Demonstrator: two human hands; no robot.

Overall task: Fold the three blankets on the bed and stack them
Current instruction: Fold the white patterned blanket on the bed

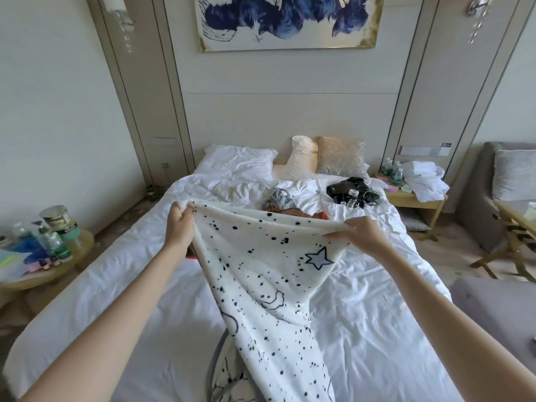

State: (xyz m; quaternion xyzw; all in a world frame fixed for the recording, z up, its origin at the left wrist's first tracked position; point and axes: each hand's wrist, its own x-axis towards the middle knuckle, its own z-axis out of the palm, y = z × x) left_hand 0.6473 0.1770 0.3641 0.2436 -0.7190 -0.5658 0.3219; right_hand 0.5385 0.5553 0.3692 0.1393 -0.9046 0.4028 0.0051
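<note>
Both hands hold the spotted blanket (261, 274) by its top edge above the bed (377, 314). Left hand (180, 224), at 10 o'clock, grips one corner in a fist. Right hand (364, 235), at 2 o'clock, pinches the other. Blanket hangs toward 6 o'clock.

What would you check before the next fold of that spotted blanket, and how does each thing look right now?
1. Left hand grips the top edge of the spotted blanket: ok.
2. Right hand pinches the same edge: ok.
3. Edge stretched between the hands: ok.
4. Lower part hangs flat: not ok, it bunches and twists.
5. Bare space on the bed for laying it down: ok.
6. Brown blanket behind, folded or not: cannot tell, mostly hidden.
</note>
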